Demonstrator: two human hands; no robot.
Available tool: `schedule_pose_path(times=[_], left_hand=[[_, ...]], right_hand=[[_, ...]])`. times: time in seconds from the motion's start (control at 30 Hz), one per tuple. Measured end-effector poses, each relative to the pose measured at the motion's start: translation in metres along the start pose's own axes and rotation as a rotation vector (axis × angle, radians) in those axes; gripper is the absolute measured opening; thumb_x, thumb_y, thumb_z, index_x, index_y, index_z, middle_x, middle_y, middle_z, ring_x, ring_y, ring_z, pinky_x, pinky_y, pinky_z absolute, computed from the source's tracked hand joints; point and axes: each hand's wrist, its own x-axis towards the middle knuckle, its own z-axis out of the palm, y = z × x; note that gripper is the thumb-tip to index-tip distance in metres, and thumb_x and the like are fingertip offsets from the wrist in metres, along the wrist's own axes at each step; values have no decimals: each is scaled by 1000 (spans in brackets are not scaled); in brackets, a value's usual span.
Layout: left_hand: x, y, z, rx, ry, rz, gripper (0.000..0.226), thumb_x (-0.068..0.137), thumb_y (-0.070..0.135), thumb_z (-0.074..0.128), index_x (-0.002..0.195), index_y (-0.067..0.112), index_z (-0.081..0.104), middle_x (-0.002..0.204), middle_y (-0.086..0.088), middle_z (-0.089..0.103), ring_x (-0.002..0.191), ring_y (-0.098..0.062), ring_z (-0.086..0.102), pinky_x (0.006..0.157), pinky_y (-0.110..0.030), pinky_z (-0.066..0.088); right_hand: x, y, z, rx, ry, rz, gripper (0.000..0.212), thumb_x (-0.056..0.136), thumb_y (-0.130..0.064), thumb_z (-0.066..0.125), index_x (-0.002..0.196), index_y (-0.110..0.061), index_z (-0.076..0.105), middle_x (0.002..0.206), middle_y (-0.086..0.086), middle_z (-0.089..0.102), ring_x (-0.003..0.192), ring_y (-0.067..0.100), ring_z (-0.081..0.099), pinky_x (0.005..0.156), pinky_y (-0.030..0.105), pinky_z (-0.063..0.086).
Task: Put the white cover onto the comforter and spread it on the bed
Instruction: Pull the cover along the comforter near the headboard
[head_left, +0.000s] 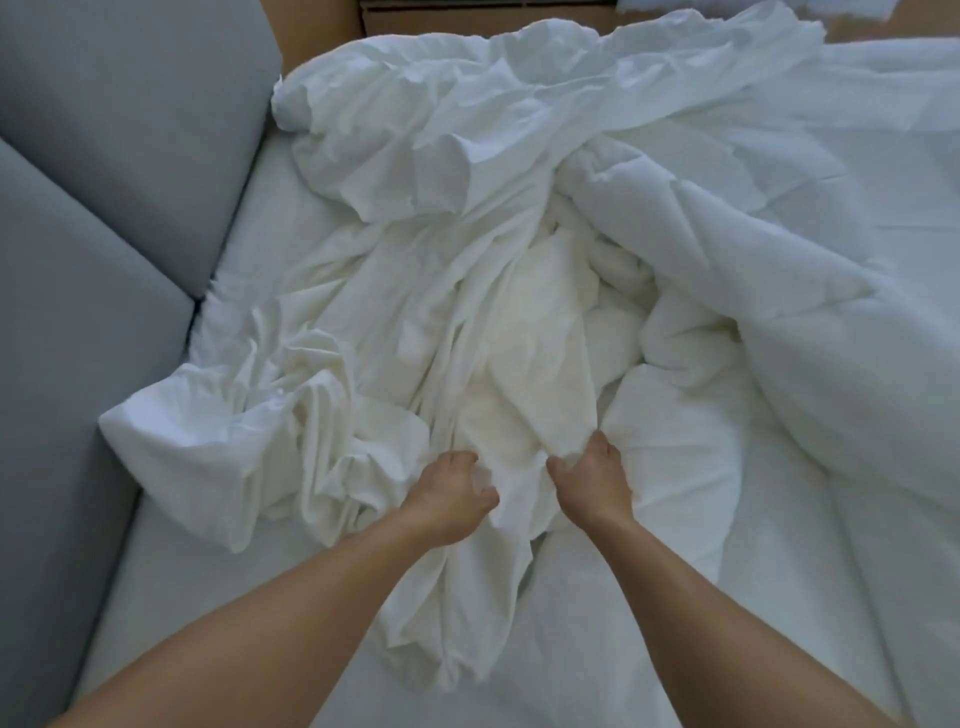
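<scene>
Looking down from my head, my left hand (453, 493) and right hand (592, 477) sit close together in the middle of the bed (208, 582). Both have their fingers curled into the same bunched fold of the white cover (498, 374), so each is grasping cloth, not resting loose. The cover is a thin, crumpled heap. It runs as a long gathered strip from between my forearms straight away toward the far edge of the bed, with a loose wad spilling toward the left edge beside the grey headboard (78, 270). The puffy comforter (789, 353) lies heaped to the right, its rounded edge touching my right hand, so that hand is the nearer one to it. I judge the next move depends on finding the cover's opening and drawing it rightward over the comforter. I cannot tell where that opening is.
</scene>
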Motion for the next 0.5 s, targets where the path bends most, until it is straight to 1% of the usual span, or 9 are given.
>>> schedule_pose_path(times=[0.07,0.13,0.2,0.23,0.3,0.33,0.37,0.43,0.5], left_hand=[[4,-3,-2,-93,-4,-15,64,99,43,47,153,13,30,158,-7,32,143,-24,33,116,-34,29],[6,1,-10,-263,6,-35,63,100,48,45,151,13,35,154,-6,39,139,-24,39,112,-36,33],[7,16,-26,-460,27,-46,60,99,55,43,142,13,43,144,-6,48,129,-24,48,105,-39,40],[7,27,-37,-569,23,-46,59,97,59,44,137,15,47,137,-4,52,122,-24,52,99,-41,46],[6,49,-55,-681,2,-27,64,88,65,56,132,18,51,125,-1,60,111,-23,60,84,-40,53],[5,57,-62,-658,13,1,62,84,60,65,129,19,55,120,0,64,106,-22,64,81,-38,54],[5,63,-66,-599,48,15,54,82,50,71,125,20,57,115,1,66,102,-20,65,80,-35,54],[3,68,-72,-482,149,-19,41,81,29,69,119,19,58,110,-1,67,98,-22,64,79,-32,51],[-2,67,-82,-526,213,-39,30,81,23,61,110,15,65,105,-8,70,95,-28,66,80,-37,54]], right_hand=[[6,1,5,54,21,1,56,94,-28,56,142,-9,35,130,15,55,114,35,56,90,38,46],[0,-4,3,61,21,-72,39,95,-22,53,132,-11,45,116,12,63,105,35,60,78,34,42],[-17,-11,-1,54,12,-217,22,92,-21,55,112,-15,56,98,7,66,94,33,62,71,33,39],[-29,-15,-5,62,1,-316,17,88,-22,56,104,-16,59,91,4,66,88,30,63,69,33,41],[-55,-25,-14,93,-65,-518,23,79,-29,54,96,-20,67,80,-7,68,75,21,64,66,29,45],[-66,-30,-18,131,-126,-602,24,76,-33,51,90,-26,69,73,-17,65,67,12,60,63,25,44],[-74,-35,-22,157,-181,-682,20,74,-35,49,83,-31,66,63,-24,57,60,7,54,58,20,40],[-80,-42,-33,150,-235,-791,9,72,-35,47,75,-41,54,54,-26,48,52,3,45,54,17,33],[-70,-39,-43,161,-272,-773,7,74,-35,51,69,-40,51,59,-21,52,52,3,45,54,19,33]])
